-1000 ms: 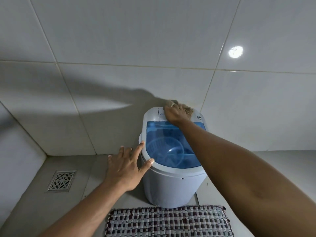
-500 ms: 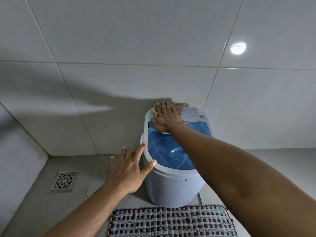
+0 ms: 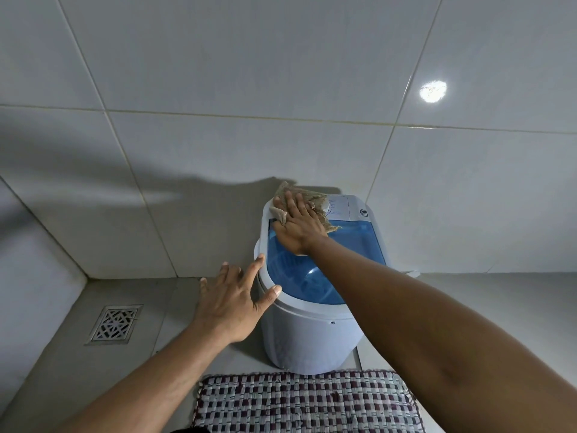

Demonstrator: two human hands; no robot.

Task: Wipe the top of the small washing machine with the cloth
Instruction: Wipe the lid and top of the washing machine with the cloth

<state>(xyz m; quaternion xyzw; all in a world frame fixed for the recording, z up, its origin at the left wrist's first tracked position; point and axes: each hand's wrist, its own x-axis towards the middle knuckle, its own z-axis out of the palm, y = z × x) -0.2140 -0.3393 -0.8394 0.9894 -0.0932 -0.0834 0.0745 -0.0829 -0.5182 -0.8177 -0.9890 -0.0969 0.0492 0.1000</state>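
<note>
A small white washing machine (image 3: 309, 335) with a clear blue lid (image 3: 352, 245) stands on the floor against the tiled wall. My right hand (image 3: 296, 226) lies flat on a frayed beige cloth (image 3: 321, 207), pressing it onto the back left corner of the machine's top, over the control panel. The cloth sticks out past my fingers toward the wall and to the right. My left hand (image 3: 232, 303) rests with spread fingers against the machine's left rim, thumb on the rim's front left edge.
A checked woven mat (image 3: 306, 401) lies on the floor in front of the machine. A metal floor drain (image 3: 114, 323) sits at the left near the wall corner. Tiled walls close in behind and at the left.
My right hand has slid the cloth from the middle of the control panel to the back left corner. My left hand stays on the left rim.
</note>
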